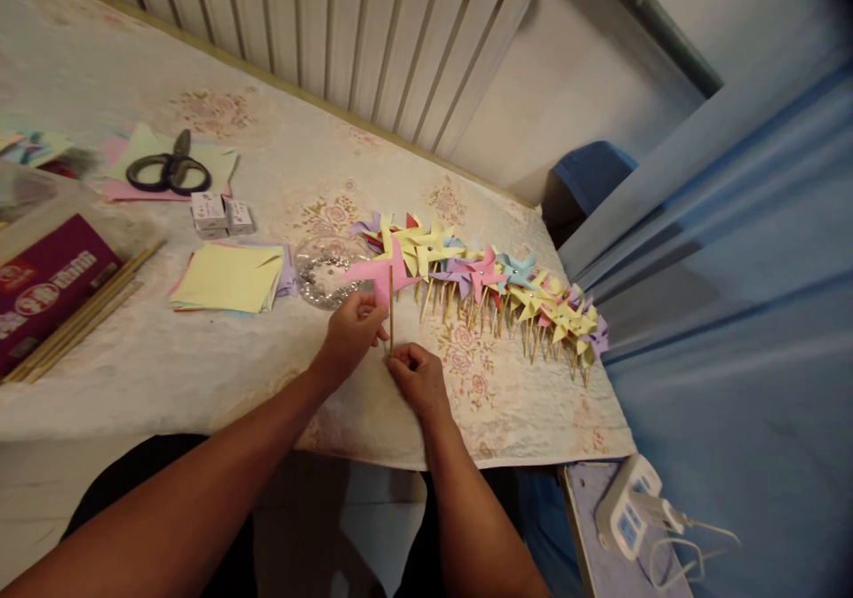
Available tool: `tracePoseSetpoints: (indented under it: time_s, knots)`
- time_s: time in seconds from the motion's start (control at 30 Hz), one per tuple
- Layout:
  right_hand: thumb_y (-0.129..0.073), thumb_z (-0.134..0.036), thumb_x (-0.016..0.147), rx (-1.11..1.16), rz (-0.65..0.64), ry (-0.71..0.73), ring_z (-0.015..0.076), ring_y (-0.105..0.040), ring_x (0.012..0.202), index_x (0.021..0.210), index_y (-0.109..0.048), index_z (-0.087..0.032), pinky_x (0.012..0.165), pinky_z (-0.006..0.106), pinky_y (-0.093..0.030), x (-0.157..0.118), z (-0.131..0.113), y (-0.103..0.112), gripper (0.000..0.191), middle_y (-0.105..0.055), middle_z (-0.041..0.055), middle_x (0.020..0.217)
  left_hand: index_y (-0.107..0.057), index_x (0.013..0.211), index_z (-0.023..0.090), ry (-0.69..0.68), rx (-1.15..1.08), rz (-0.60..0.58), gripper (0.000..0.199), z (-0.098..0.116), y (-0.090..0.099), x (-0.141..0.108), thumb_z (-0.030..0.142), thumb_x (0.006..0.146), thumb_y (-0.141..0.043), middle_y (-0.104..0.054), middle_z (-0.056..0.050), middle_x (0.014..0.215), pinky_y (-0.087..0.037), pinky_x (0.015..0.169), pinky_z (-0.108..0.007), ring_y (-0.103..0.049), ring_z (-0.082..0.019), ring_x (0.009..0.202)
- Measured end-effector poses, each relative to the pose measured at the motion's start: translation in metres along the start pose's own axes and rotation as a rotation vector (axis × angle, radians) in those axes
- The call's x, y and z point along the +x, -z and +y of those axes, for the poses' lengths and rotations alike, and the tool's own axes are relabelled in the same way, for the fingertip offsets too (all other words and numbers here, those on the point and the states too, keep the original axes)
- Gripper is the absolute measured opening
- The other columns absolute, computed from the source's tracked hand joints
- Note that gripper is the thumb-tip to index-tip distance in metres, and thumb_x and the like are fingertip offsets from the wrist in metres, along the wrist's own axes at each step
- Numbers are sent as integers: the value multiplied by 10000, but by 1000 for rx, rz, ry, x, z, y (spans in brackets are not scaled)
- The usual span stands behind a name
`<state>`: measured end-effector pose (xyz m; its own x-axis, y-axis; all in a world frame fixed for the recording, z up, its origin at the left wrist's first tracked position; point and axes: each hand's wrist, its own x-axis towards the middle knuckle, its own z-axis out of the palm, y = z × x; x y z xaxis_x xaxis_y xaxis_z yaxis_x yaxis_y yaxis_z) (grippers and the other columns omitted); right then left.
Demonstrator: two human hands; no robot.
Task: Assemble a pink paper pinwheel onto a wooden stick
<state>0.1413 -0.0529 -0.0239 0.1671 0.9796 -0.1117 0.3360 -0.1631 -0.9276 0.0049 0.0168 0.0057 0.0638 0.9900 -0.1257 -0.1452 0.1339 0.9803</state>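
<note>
My left hand [351, 331] and right hand [417, 376] both pinch the stick of a pink pinwheel [383, 274], held upright near the table's [133, 367] front edge, just left of the finished pinwheel row [506, 291].

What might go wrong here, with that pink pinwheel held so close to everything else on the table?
The pink pinwheel stands next to the clear dish; a tilt might knock it. The left hand and right hand pinch a thin stick, which may snap or slip. The pinwheel row nearby could get crushed.
</note>
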Motion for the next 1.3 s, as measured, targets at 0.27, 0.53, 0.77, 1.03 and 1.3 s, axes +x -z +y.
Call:
tracePoseSetpoints:
  time_s: [0.27,0.53,0.77,1.03,1.3]
  knots:
    - [-651,-341,700,12,-8,-10,106,-386,567,685,-640,-193,551,238,-315,0,2,0,149,-470,-57,586,-553,846,169,-44,-30,-40,278,4,6,4,435,803,-618,-604,27,641,-414,455,-212,-620,-118,519]
    - [-644,-357,700,-11,-18,0,112,-409,568,691,-651,-196,549,239,-334,1,2,0,162,-487,-50,582,-551,807,172,-50,-4,-26,233,2,6,5,399,816,-606,-634,14,632,-407,453,-207,-610,-110,499]
    - [-652,-348,707,-10,-13,14,109,-402,564,688,-650,-196,560,242,-329,1,4,0,153,-480,-56,582,-556,781,173,-42,19,4,207,1,6,6,372,809,-607,-635,16,611,-412,456,-200,-614,-111,498]
    - [-654,-348,718,-7,-14,21,109,-396,568,684,-641,-196,561,242,-321,0,2,-1,156,-475,-58,586,-559,780,174,-72,52,-21,211,2,6,5,380,815,-589,-616,21,594,-406,436,-198,-597,-108,476]
    - [-652,-342,715,-5,-8,15,112,-405,567,680,-641,-198,552,241,-324,0,2,-2,149,-489,-55,584,-572,790,173,-83,58,-61,225,2,4,4,396,820,-577,-631,10,658,-412,438,-206,-612,-114,496]
